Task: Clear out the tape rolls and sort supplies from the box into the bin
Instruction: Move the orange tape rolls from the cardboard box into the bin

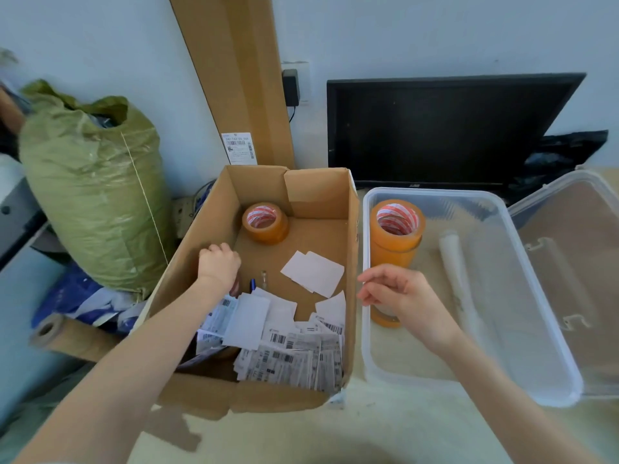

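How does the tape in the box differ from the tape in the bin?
The box tape is a single roll lying flat on the cardboard floor; the bin tape is a taller stack of rolls and looks brighter orange. Both have red-and-white striped cores facing up.

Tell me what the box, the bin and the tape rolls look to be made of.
Box: brown matte cardboard, with creased flaps.
Bin: clear, slightly frosted plastic; the table shows through its walls.
Tape roll in the box and stacked rolls in the bin: glossy amber film, probably plastic, on printed cores, likely card.

Pale wall (100, 35), dark monitor (442, 132), beige table (385, 426)
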Demonstrator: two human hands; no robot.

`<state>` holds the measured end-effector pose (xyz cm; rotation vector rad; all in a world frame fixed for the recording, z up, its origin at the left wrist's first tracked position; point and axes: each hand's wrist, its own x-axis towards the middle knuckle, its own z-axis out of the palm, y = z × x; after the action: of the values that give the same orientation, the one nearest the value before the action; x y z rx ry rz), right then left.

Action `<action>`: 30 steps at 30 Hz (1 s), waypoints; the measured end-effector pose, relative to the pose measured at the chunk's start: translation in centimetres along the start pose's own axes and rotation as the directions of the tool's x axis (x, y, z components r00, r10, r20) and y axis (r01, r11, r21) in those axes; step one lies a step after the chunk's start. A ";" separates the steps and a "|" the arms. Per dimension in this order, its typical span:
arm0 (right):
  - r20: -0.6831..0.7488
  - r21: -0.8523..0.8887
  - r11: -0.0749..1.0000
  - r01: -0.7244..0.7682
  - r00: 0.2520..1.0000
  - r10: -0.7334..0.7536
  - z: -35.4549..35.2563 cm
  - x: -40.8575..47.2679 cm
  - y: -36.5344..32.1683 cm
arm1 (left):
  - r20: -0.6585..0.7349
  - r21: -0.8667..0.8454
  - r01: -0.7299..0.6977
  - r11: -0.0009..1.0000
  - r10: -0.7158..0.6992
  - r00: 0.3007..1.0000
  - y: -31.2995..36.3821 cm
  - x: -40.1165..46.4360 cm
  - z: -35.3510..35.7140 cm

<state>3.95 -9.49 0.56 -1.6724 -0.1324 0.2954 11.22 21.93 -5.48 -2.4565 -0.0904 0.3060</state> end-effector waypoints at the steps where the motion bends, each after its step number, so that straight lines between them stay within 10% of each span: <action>1: -0.002 0.010 1.000 0.000 1.000 0.000 0.1 0.0 -0.1 | -0.035 -0.042 -0.006 0.999 0.005 0.999 -0.3 -0.2 -0.5; 6: -0.044 0.047 0.999 -0.011 0.999 0.013 0.6 0.1 -0.6 | -0.318 -0.327 -0.080 0.942 -0.030 0.947 -2.0 -2.1 -4.8; 11: -0.071 0.006 0.999 -0.044 0.996 0.044 1.4 0.2 -1.2 | -0.494 -0.695 -0.298 0.654 -0.134 0.859 -1.8 -6.9 -9.9; 26: -0.048 0.323 0.935 -0.148 0.984 0.172 1.8 -1.6 -1.1 | -0.387 -0.919 -0.395 -0.013 -0.169 0.906 3.4 -11.8 -10.6; 30: -0.056 0.335 0.928 -0.163 0.980 0.192 1.7 -1.8 -0.7 | -0.161 -0.957 -0.132 0.259 -0.094 0.982 1.4 -7.7 -4.0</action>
<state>1.87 -8.24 1.25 -1.3626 0.1303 0.3591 4.69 17.33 -1.84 -3.7690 -0.2246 -0.0482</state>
